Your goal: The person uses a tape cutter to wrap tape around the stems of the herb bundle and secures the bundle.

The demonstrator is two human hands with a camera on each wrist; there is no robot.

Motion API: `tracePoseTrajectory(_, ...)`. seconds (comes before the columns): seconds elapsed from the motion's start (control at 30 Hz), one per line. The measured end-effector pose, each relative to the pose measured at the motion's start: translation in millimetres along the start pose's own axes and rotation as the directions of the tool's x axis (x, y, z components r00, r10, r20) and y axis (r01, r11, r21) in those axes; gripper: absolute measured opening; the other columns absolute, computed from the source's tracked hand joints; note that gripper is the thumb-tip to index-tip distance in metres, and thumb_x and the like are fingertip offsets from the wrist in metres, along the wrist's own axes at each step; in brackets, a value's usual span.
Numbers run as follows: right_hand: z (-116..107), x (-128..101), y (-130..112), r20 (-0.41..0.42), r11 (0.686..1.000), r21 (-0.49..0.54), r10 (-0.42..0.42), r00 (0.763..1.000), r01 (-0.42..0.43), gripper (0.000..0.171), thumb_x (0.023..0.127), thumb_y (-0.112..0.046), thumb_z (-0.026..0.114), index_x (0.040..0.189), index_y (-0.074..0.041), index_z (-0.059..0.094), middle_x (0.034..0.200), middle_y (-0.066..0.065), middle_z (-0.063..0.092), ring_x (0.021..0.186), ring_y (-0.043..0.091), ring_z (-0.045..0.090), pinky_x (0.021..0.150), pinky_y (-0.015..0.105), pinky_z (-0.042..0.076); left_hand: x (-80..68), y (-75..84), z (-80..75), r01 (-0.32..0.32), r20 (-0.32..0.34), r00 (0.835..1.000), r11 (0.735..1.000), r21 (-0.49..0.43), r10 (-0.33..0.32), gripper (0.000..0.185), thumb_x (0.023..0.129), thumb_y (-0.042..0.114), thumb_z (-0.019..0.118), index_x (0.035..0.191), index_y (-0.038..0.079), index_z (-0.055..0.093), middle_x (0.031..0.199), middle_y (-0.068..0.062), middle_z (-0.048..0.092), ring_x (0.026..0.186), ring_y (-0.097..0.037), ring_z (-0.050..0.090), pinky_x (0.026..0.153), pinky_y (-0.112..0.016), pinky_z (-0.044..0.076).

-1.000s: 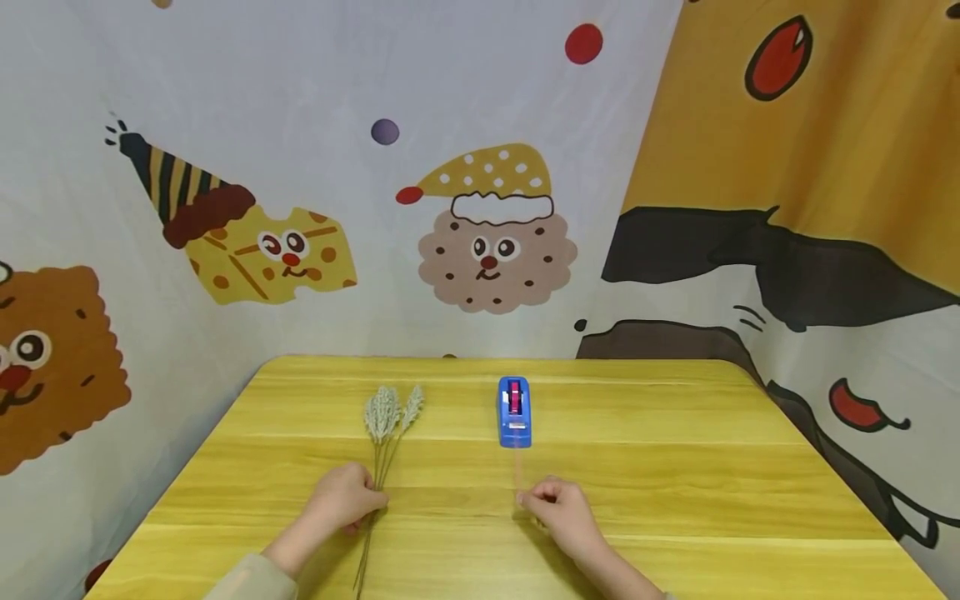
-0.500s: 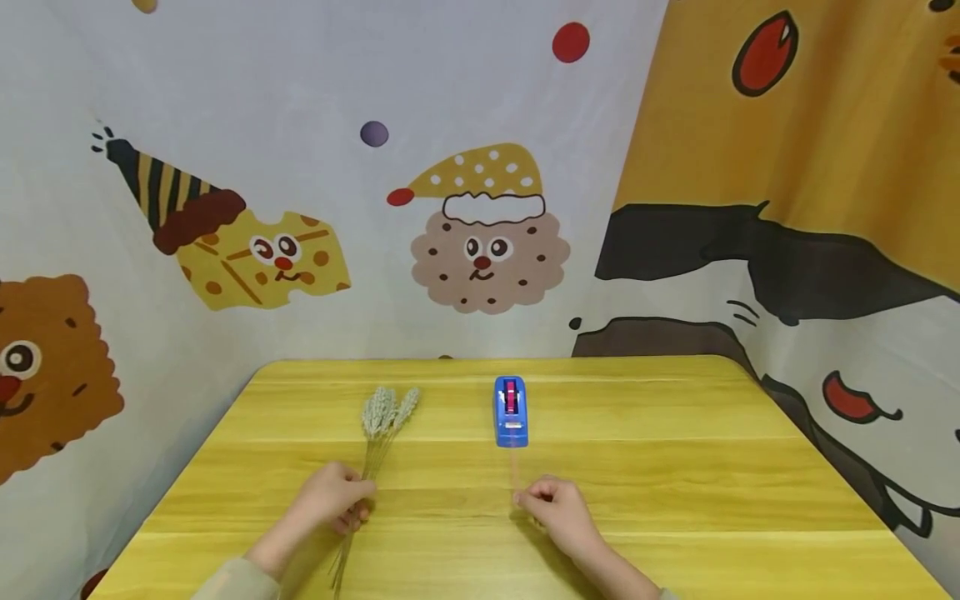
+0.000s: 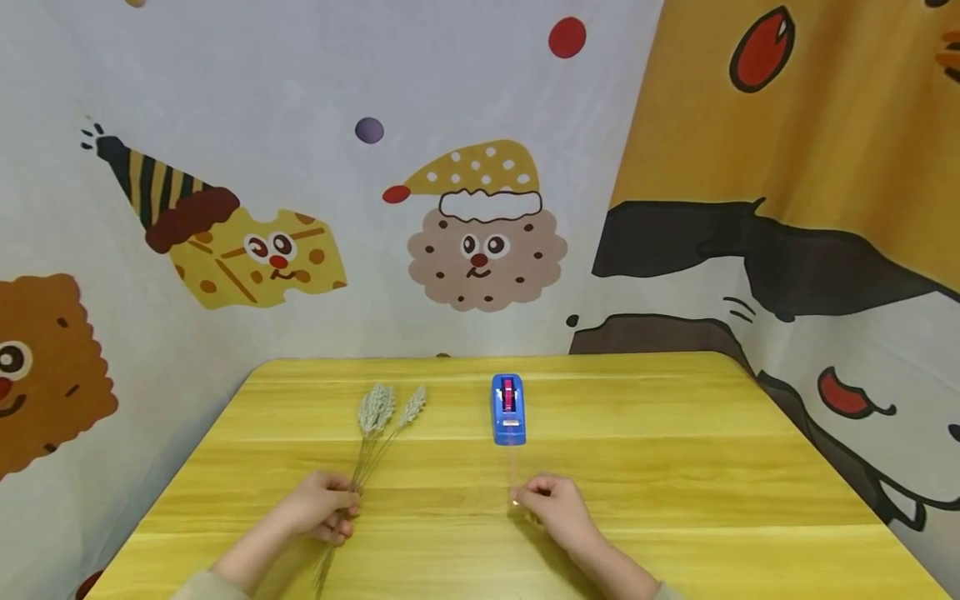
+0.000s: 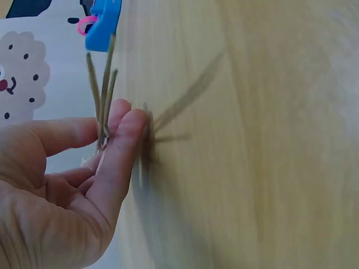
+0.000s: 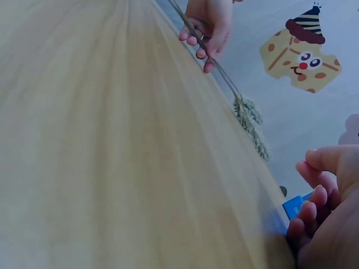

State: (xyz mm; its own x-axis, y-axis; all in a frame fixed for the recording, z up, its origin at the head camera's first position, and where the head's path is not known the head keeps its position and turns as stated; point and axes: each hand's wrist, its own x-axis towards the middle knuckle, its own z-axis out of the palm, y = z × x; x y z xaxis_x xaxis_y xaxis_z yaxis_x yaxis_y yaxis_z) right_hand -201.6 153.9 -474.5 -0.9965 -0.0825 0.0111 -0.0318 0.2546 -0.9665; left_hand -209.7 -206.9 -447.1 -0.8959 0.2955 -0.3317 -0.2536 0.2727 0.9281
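Note:
A small bunch of dried wheat stalks (image 3: 378, 410) lies on the yellow wooden table (image 3: 675, 467), heads pointing away from me. My left hand (image 3: 343, 510) pinches the thin stems (image 4: 104, 95) low down, between thumb and fingers. A blue tape dispenser (image 3: 508, 410) with a pink roll stands at the middle of the table. A clear strip of tape (image 3: 513, 471) runs from it towards me. My right hand (image 3: 520, 498) pinches the end of that strip just above the tabletop. In the right wrist view the left hand (image 5: 208, 28) and wheat heads (image 5: 252, 126) show beyond my curled right fingers (image 5: 314, 216).
A cartoon-printed cloth (image 3: 480, 225) hangs close behind and around the table. Bare wood lies to the right of the dispenser and along the front edge between my forearms.
My left hand has slid left and nearer to me with the stems, so the stalks now slant with their heads to the right. The right hand has stayed put, still pinching the tape.

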Motion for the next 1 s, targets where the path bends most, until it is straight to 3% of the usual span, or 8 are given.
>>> tracePoseTrajectory(0.17,-1.1,2.5,-5.9,0.032,0.997,0.038,0.064,0.997,-0.065,0.025,0.085,-0.017,0.072,0.081,0.007,0.068,0.06,-0.004,0.047,0.054,0.01,0.04,0.048,0.022,0.037,-4.0,-1.5,-10.7,0.012,-0.02,1.0,1.0,0.021,-0.012,0.038,0.098,0.003,0.05,0.122,-0.026,0.044,0.079,-0.008,0.058,0.059,-0.014,0.058,0.057,-0.031,0.053)
tracePoseTrajectory(0.33,-1.5,2.7,-13.4,0.046,0.986,0.097,0.131,0.99,-0.135,0.028,0.086,-0.019,0.07,0.086,0.009,0.067,0.055,-0.006,0.04,0.052,0.01,0.037,0.048,0.023,0.035,-10.1,2.1,-23.3,0.02,-0.151,0.989,0.989,0.145,0.002,0.03,0.099,0.005,0.05,0.116,-0.018,0.056,0.078,-0.008,0.057,0.053,-0.013,0.054,0.049,-0.028,0.05)
tracePoseTrajectory(0.43,-1.4,3.3,-18.6,0.051,0.978,0.143,0.146,0.988,-0.152,0.027,0.087,-0.018,0.07,0.087,0.01,0.066,0.053,-0.006,0.038,0.051,0.01,0.036,0.046,0.022,0.034,-15.3,7.9,-31.3,0.022,-0.235,0.97,0.947,0.321,0.057,0.029,0.1,0.011,0.05,0.115,-0.009,0.063,0.085,-0.011,0.062,0.06,-0.018,0.057,0.052,-0.032,0.05)
tracePoseTrajectory(0.53,-2.0,4.9,-24.2,0.057,0.974,0.161,0.153,0.987,-0.16,0.026,0.088,-0.018,0.069,0.086,0.008,0.065,0.054,-0.006,0.038,0.051,0.011,0.036,0.047,0.022,0.034,-22.0,13.7,-38.4,0.028,-0.262,0.96,0.894,0.447,0.101,0.031,0.101,0.018,0.049,0.117,-0.003,0.066,0.103,-0.017,0.066,0.085,-0.031,0.063,0.068,-0.043,0.052)
tracePoseTrajectory(0.6,-2.9,6.3,-27.9,0.06,0.973,0.164,0.156,0.986,-0.164,0.024,0.088,-0.018,0.069,0.083,0.005,0.065,0.055,-0.005,0.039,0.052,0.011,0.037,0.048,0.023,0.034,-26.9,17.2,-42.0,0.03,-0.26,0.96,0.882,0.471,0.106,0.034,0.102,0.023,0.048,0.118,-0.001,0.066,0.109,-0.017,0.066,0.102,-0.038,0.058,0.081,-0.049,0.049)
tracePoseTrajectory(0.8,-5.2,12.2,-39.7,0.072,0.967,0.201,0.141,0.987,-0.153,0.022,0.09,-0.02,0.067,0.079,-0.002,0.063,0.059,-0.003,0.041,0.057,0.013,0.038,0.055,0.025,0.036,-36.8,22.2,-49.5,0.005,-0.209,0.973,0.899,0.437,0.096,0.039,0.103,0.03,0.046,0.117,0.0,0.068,0.109,-0.016,0.064,0.097,-0.031,0.058,0.08,-0.049,0.048)
tracePoseTrajectory(0.9,-6.8,14.8,-44.2,0.072,0.961,0.223,0.15,0.986,-0.162,0.022,0.09,-0.019,0.066,0.074,-0.006,0.061,0.059,-0.003,0.041,0.056,0.012,0.038,0.055,0.025,0.036,-40.0,19.4,-51.8,-0.066,-0.136,0.982,0.909,0.411,0.133,0.037,0.102,0.028,0.05,0.116,-0.002,0.068,0.118,-0.02,0.064,0.105,-0.036,0.059,0.083,-0.053,0.049)
tracePoseTrajectory(1.0,-8.2,17.9,-48.2,0.067,0.957,0.24,0.153,0.986,-0.165,0.023,0.091,-0.02,0.067,0.071,-0.01,0.06,0.059,-0.003,0.041,0.056,0.012,0.037,0.055,0.025,0.036,-40.7,15.0,-50.7,-0.152,-0.065,0.979,0.902,0.405,0.194,0.034,0.099,0.025,0.056,0.113,-0.003,0.069,0.112,-0.018,0.067,0.095,-0.028,0.062,0.077,-0.043,0.052)
